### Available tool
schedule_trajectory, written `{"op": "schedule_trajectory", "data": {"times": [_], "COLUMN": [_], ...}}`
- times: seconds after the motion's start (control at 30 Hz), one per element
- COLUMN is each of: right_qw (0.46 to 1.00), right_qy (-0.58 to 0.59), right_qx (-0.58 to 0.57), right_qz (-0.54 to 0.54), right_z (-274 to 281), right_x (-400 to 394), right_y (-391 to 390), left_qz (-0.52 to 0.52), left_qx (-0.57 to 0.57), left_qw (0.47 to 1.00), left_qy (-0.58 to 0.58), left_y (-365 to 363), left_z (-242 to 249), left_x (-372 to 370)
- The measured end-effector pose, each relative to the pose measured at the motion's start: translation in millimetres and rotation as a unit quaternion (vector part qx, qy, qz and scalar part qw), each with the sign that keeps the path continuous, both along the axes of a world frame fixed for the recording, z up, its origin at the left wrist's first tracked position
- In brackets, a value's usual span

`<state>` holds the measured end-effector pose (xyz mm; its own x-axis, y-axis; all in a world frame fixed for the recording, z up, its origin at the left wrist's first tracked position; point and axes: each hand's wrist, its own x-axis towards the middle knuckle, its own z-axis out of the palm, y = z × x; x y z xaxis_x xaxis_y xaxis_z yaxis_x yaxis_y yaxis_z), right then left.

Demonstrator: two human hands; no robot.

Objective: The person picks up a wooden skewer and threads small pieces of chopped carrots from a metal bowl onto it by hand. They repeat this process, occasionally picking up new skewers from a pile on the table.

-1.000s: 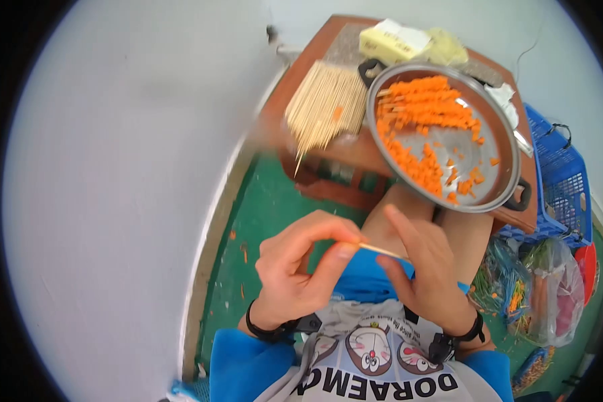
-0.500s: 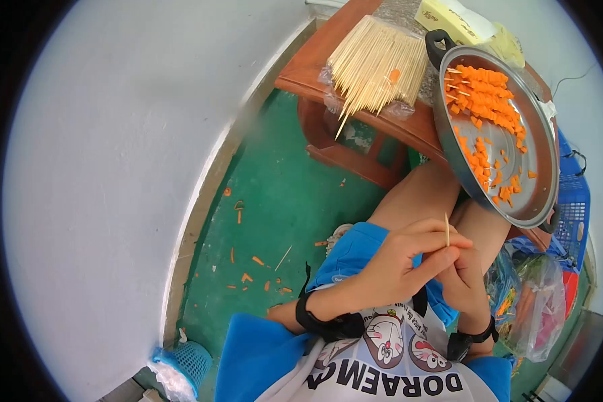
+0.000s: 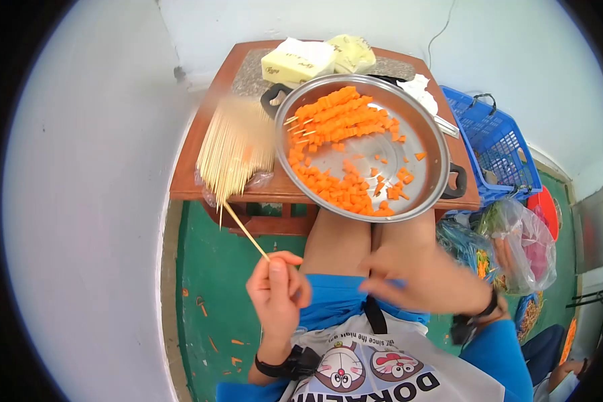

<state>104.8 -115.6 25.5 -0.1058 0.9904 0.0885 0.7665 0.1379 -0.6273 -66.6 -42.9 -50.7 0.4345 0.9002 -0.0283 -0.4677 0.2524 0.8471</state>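
Observation:
My left hand [image 3: 278,295] pinches the lower end of a wooden skewer [image 3: 246,231], which slants up and left to the tips of the skewer pile. That pile of bare skewers [image 3: 234,147] lies on plastic at the table's left side. Blurred by motion, my right hand [image 3: 412,271] is over my lap below the pan, its fingers apart with nothing seen in them. A wide metal pan [image 3: 433,144] holds several threaded orange skewers [image 3: 342,117] at its upper left and loose orange pieces [image 3: 342,191] along its bottom.
The brown table [image 3: 187,175] bears a yellow tissue pack [image 3: 298,61] behind the pan. At the right are a blue basket [image 3: 496,134], a red basin [image 3: 545,211] and plastic bags [image 3: 526,244]. Part of another person [image 3: 563,378] shows at lower right. Orange scraps lie on the green floor.
The view has swung right. My hands, together before, have moved apart; my left hand is now by the skewer pile's tips with a skewer, and my right hand is blurred near my lap.

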Motion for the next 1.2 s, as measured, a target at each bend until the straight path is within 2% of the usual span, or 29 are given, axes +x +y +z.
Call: {"op": "schedule_trajectory", "data": {"times": [0.03,0.07,0.13,0.17,0.23,0.27,0.3,0.33,0.4,0.43,0.57,0.67,0.77,0.83,0.87,0.9,0.93,0.97,1.03,1.07,1.13,1.17,1.2], "right_qw": [0.999,0.994,0.995,0.992,0.988,0.971,0.969,0.969,0.940,0.941,0.942,0.949,0.961,0.979,0.979,0.999,0.985,0.985,0.919,0.918,0.812,0.809,0.773], "right_qy": [-0.015,-0.070,-0.068,-0.124,-0.141,-0.219,-0.206,-0.208,-0.271,-0.285,-0.289,-0.256,-0.227,-0.182,-0.182,-0.022,0.138,0.138,0.387,0.389,0.570,0.574,0.626], "right_qx": [0.026,0.088,0.040,0.002,-0.054,0.013,-0.091,-0.086,-0.176,-0.145,-0.155,-0.174,-0.142,0.006,0.007,-0.036,-0.079,-0.079,-0.048,-0.046,-0.050,-0.046,-0.030], "right_qz": [-0.029,-0.011,-0.065,-0.038,0.004,0.098,0.103,0.105,0.108,0.113,0.074,0.053,0.071,0.089,0.089,0.014,-0.060,-0.060,-0.061,-0.063,-0.111,-0.116,-0.094], "right_z": [16,26,43,46,19,-10,-11,-10,-10,-13,-10,-19,-21,-5,6,23,32,34,28,21,10,1,-10], "right_x": [16,34,54,64,83,89,82,77,69,69,74,86,96,98,95,85,77,73,66,60,49,48,47], "right_y": [7,21,48,64,91,105,110,112,115,117,118,120,119,112,104,90,78,66,41,31,13,8,5], "left_qz": [-0.003,-0.008,-0.011,-0.008,-0.011,-0.007,0.003,0.014,0.033,0.045,0.049,0.037,0.029,0.025,0.023,0.022,0.022,0.021,0.018,0.014,0.004,-0.004,-0.010], "left_qx": [0.006,0.008,0.017,-0.013,-0.055,-0.043,-0.024,-0.006,0.008,0.038,0.088,0.060,0.054,0.065,0.073,0.073,0.079,0.084,0.104,0.123,0.127,0.128,0.130], "left_qw": [1.000,1.000,0.999,0.999,0.998,0.999,0.998,0.996,0.996,0.993,0.987,0.990,0.990,0.989,0.987,0.987,0.985,0.982,0.978,0.974,0.971,0.969,0.968], "left_qy": [-0.001,0.021,0.042,0.040,0.029,0.027,0.058,0.089,0.086,0.100,0.129,0.124,0.125,0.134,0.140,0.140,0.155,0.169,0.180,0.191,0.201,0.211,0.215], "left_y": [1,2,0,-3,-7,-8,-10,-12,-12,-11,-8,-9,-11,-12,-12,-13,-13,-13,-14,-14,-15,-16,-16], "left_z": [0,0,2,3,-1,2,4,5,7,8,8,11,14,16,16,18,20,23,26,29,37,39,40], "left_x": [-3,-5,-5,-4,-6,-9,-11,-13,-19,-22,-27,-23,-17,-16,-15,-12,-8,-3,5,9,15,17,19]}}
